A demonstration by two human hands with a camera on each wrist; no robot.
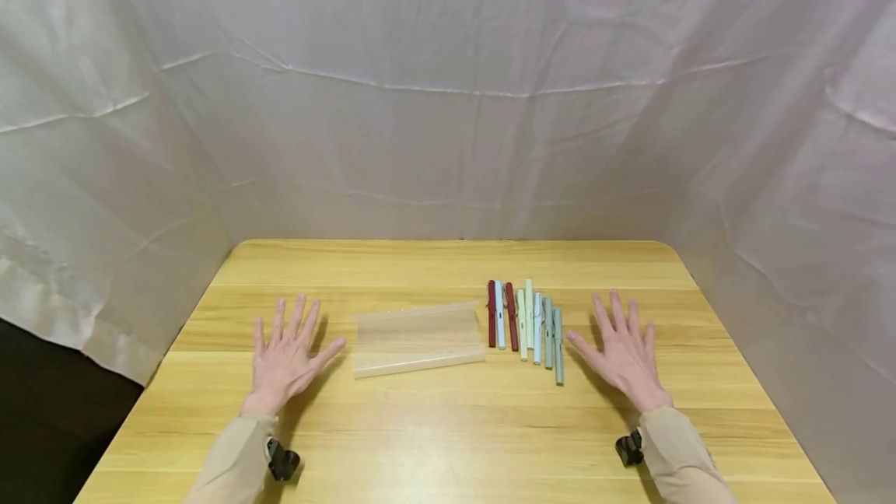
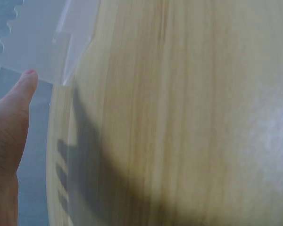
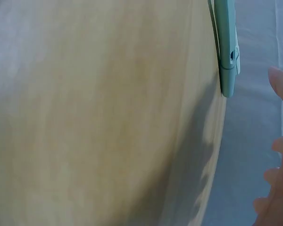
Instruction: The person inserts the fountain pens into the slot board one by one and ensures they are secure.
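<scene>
A translucent plastic pen rack [image 1: 418, 362] lies in the middle of the table; the left wrist view shows the notched edge of this rack [image 2: 33, 44]. To its right, several capped pens with clips lie side by side: dark red pens [image 1: 492, 317], light blue pens [image 1: 537, 329], pale green pens [image 1: 522, 325] and grey-green pens [image 1: 558, 348]. My left hand [image 1: 283, 360] is left of the rack, fingers spread, holding nothing. Fingers equally spread, my right hand [image 1: 625, 356] is right of the nearest grey-green pen [image 3: 227, 42], its thumb pointing toward that pen.
The wooden table [image 1: 434, 442] has rounded far corners. Pale curtains [image 1: 448, 146] hang behind it and along both sides. A dark area [image 1: 56, 403] lies beyond the table's left edge. Black wrist cameras [image 1: 282, 460] sit at both sleeves.
</scene>
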